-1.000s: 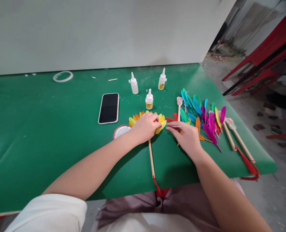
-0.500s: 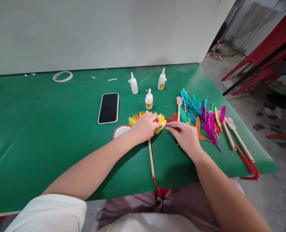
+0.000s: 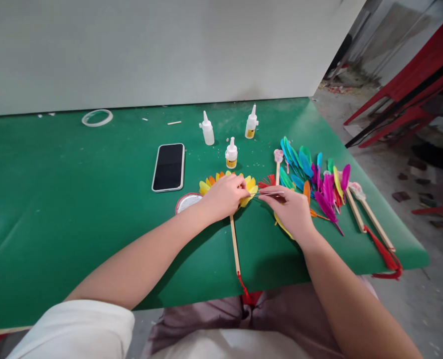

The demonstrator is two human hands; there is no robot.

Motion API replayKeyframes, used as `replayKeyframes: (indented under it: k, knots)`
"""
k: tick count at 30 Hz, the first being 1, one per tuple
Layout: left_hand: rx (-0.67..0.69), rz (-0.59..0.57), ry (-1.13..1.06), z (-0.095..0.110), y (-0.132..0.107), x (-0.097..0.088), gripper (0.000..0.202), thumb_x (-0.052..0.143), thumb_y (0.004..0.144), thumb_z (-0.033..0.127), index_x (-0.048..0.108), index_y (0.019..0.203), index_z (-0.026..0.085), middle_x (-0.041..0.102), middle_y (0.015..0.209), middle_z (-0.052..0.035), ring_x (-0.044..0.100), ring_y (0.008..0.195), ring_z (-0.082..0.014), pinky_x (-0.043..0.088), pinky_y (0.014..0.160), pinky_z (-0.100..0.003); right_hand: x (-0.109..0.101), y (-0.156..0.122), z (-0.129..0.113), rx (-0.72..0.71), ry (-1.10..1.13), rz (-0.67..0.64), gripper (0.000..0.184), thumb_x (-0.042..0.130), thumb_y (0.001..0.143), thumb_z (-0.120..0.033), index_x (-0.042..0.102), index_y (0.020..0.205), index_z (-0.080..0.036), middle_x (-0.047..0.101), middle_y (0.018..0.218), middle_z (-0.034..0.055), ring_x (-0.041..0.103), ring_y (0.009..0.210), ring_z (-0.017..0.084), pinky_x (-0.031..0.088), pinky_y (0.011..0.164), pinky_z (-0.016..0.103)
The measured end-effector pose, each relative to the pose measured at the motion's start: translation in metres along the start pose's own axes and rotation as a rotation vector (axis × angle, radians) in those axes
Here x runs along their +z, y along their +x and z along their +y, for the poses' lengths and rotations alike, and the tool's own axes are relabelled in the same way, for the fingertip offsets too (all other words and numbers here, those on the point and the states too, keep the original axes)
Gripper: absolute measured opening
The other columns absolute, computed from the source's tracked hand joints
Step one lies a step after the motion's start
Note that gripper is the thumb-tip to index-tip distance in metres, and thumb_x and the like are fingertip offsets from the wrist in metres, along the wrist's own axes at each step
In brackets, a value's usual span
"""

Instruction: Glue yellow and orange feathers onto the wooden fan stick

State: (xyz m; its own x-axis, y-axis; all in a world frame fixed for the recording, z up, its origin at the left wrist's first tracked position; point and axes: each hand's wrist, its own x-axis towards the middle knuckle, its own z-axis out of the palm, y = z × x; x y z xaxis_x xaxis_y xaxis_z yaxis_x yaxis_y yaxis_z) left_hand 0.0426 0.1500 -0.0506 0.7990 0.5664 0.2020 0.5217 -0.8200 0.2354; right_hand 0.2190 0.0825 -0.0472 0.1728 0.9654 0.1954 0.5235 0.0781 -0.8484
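Looking down from the head view, we find much of the flower-shaped piece of yellow and orange petals (image 3: 250,185) hidden beneath the left hand (image 3: 226,197), its middle covered completely. The left fingers are bunched narrow over it; whether they pinch anything, we can't tell. Over on the right, the right hand (image 3: 288,212) has thumb and fingers drawn close on a thin, pale, straight sliver (image 3: 275,193), too fine for us to name, its tip close to the petals. A slim yellow strip (image 3: 284,228) pokes out below that hand, mostly covered, and a round silvery disc with a red rim (image 3: 188,202) is cut off by the left forearm.

We're on a smooth green table (image 3: 75,209), flecked with white scraps, against a plain pale-grey panel (image 3: 150,50). Past the right edge we catch red plastic chairs (image 3: 411,85), cropped by the frame, above a littered grey floor (image 3: 378,174) with dim dark shapes.

Back to the flower: it lies flat near the table's front, below a white squeeze bottle with a yellow label (image 3: 231,155), petals fanned around its upper rim, a straight pale wooden stick (image 3: 234,244) running toward us, and a red thread tassel (image 3: 247,296) dropping over the edge.
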Motion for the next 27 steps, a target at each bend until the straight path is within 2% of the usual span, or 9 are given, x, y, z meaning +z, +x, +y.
replayKeyframes:
  k: [6, 10, 13, 17, 27]
  knots:
    - [-0.011, 0.001, -0.003, 0.0008, 0.0002, -0.0042, 0.032, 0.040, 0.083, 0.008, 0.070, 0.085, 0.019, 0.059, 0.088, -0.0071, 0.048, 0.077, -0.0184, 0.037, 0.067, -0.033, -0.0014, 0.0016, -0.0015, 0.037, 0.039, -0.014, 0.009, 0.069, 0.069, -0.028, 0.071, 0.075, -0.022, 0.073, 0.077, 0.0013, 0.069, 0.071, 0.019, 0.057, 0.070, 0.032]
    - [-0.060, 0.065, -0.064, 0.0014, 0.0002, -0.0054, 0.033, 0.039, 0.080, 0.004, 0.069, 0.079, 0.017, 0.059, 0.088, -0.0069, 0.050, 0.083, -0.0188, 0.039, 0.072, -0.033, 0.0001, 0.0017, 0.0006, 0.059, 0.047, -0.026, 0.009, 0.069, 0.069, -0.026, 0.071, 0.076, -0.021, 0.073, 0.078, 0.0015, 0.069, 0.072, 0.019, 0.057, 0.071, 0.031]
    - [-0.084, 0.102, -0.096, 0.0008, -0.0001, -0.0036, 0.033, 0.037, 0.081, 0.005, 0.068, 0.085, 0.016, 0.059, 0.089, -0.0070, 0.051, 0.086, -0.0192, 0.041, 0.075, -0.034, 0.0006, 0.0017, 0.0013, 0.074, 0.061, -0.042, 0.011, 0.069, 0.069, -0.026, 0.071, 0.078, -0.021, 0.073, 0.080, 0.0011, 0.069, 0.074, 0.018, 0.056, 0.073, 0.029]
    - [-0.090, 0.079, -0.094, -0.0001, 0.0001, -0.0010, 0.035, 0.036, 0.082, 0.006, 0.067, 0.095, 0.015, 0.059, 0.091, -0.0078, 0.051, 0.087, -0.0203, 0.043, 0.077, -0.036, 0.0001, 0.0019, 0.0004, 0.104, 0.077, -0.086, 0.011, 0.069, 0.069, -0.026, 0.071, 0.079, -0.021, 0.073, 0.082, 0.0013, 0.069, 0.077, 0.018, 0.056, 0.077, 0.030]
    - [-0.053, 0.047, -0.139, 0.0019, 0.0002, -0.0036, 0.036, 0.037, 0.078, 0.002, 0.069, 0.087, 0.017, 0.057, 0.090, -0.0074, 0.050, 0.085, -0.0189, 0.043, 0.077, -0.034, 0.0016, 0.0024, 0.0022, 0.124, 0.073, -0.068, 0.011, 0.068, 0.069, -0.029, 0.070, 0.078, -0.022, 0.073, 0.081, 0.0019, 0.068, 0.076, 0.020, 0.055, 0.076, 0.034]
